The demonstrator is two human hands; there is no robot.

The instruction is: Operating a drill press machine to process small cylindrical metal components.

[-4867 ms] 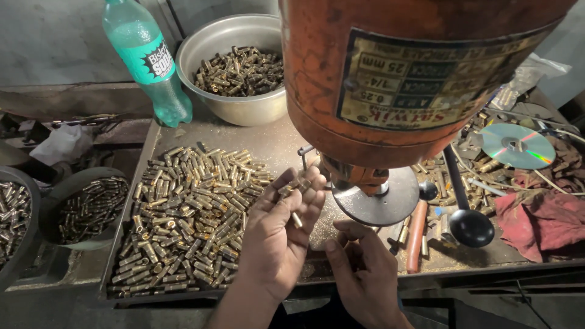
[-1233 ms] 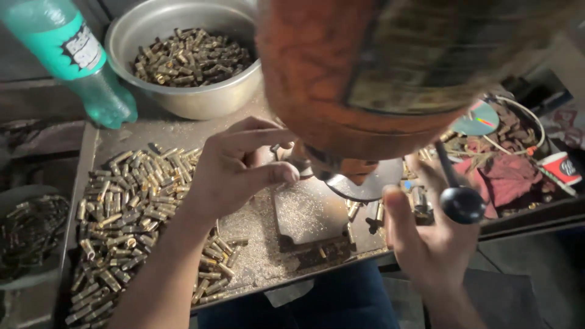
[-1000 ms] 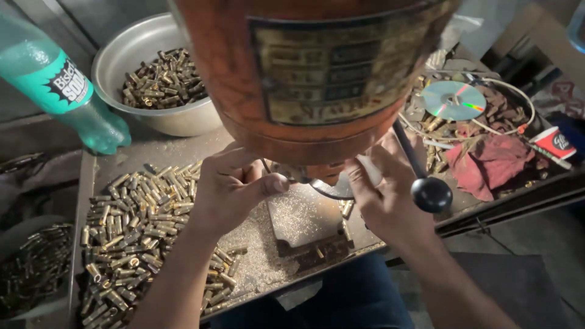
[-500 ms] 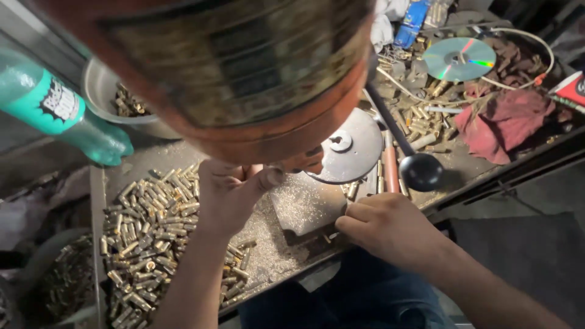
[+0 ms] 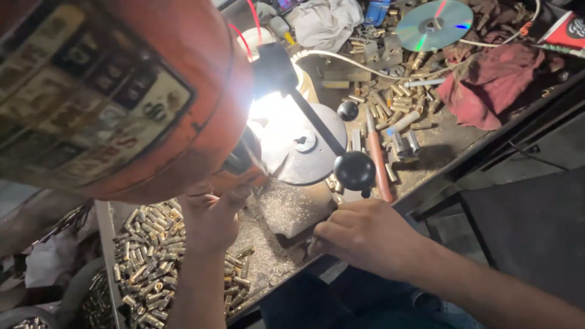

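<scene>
A big orange machine body [image 5: 116, 91] fills the upper left of the head view. My left hand [image 5: 210, 219] reaches up under it, fingertips pinched together near the tool tip; what they hold is hidden. A heap of small brass casings [image 5: 149, 268] lies on the tray to its left. My right hand [image 5: 365, 237] rests curled on the tray's front edge, just below the black ball knob [image 5: 354, 170] of the machine's lever, not touching it. A round grey metal disc [image 5: 304, 143] lies lit under the machine.
A red-handled tool [image 5: 379, 159] lies beside the knob. Loose casings, metal parts, a shiny disc [image 5: 434, 24], a dark red rag [image 5: 487, 82] and a white cloth [image 5: 323, 21] clutter the bench to the right. A bowl rim [image 5: 70, 298] sits lower left.
The view has swung left and closer. My right hand left the lever knob and dropped to the tray's front edge. My left hand stays under the machine.
</scene>
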